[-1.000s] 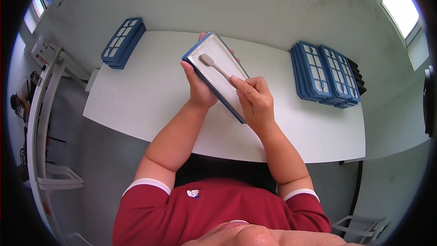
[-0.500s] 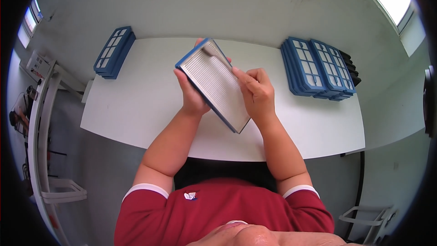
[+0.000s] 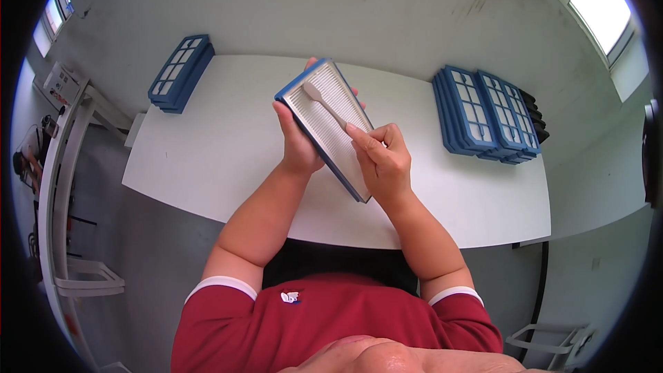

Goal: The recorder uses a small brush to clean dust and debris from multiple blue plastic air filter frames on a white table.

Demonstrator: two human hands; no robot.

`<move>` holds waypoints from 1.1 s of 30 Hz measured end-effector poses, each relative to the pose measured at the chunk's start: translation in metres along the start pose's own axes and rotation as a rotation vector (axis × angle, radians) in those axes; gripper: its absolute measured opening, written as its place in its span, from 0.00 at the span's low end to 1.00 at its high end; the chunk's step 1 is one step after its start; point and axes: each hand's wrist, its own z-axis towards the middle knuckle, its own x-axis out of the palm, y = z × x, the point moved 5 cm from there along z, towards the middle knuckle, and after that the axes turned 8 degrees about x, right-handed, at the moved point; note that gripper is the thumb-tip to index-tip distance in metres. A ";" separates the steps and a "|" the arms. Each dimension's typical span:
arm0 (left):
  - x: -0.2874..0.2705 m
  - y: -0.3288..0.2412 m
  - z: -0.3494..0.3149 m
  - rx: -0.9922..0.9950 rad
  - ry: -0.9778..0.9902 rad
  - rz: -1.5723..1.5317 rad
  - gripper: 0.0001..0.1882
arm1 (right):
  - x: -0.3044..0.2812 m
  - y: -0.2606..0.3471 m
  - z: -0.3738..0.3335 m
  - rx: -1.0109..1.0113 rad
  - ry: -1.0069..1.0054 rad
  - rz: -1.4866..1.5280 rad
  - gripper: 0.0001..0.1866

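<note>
My left hand (image 3: 298, 144) is closed around the blue-framed pleated filter (image 3: 338, 159), thumb on the near left edge and fingertips showing past the far right edge. The filter is held tilted above the table, its whitish pleats facing up. Between the thumb and fingers of my right hand (image 3: 387, 162) is the handle of a small light-grey brush (image 3: 327, 106). Its oval head lies over the pleats near the filter's far left corner; bristles are hidden beneath it.
On the white table (image 3: 214, 145), a short stack of blue-framed filters (image 3: 178, 72) stands at the far left. Several more filter stacks (image 3: 483, 114) fill the far right, with black parts (image 3: 535, 117) beside them. A wall rises behind the table.
My right hand has shifted slightly left, and the brush head has moved left across the pleats, so its handle now shows. The left hand still grips the filter.
</note>
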 end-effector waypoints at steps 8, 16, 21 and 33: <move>-0.007 0.004 0.000 -0.036 -0.059 -0.022 0.50 | 0.004 0.006 -0.004 -0.082 0.007 0.054 0.19; -0.007 0.007 -0.005 -0.073 -0.025 -0.116 0.48 | -0.007 -0.013 0.005 0.002 -0.003 0.021 0.16; -0.003 0.000 -0.003 0.001 -0.055 -0.050 0.48 | -0.014 -0.027 0.007 0.003 -0.112 -0.045 0.16; -0.017 -0.008 0.002 0.048 -0.142 -0.026 0.50 | 0.006 0.004 -0.006 -0.061 0.071 0.094 0.15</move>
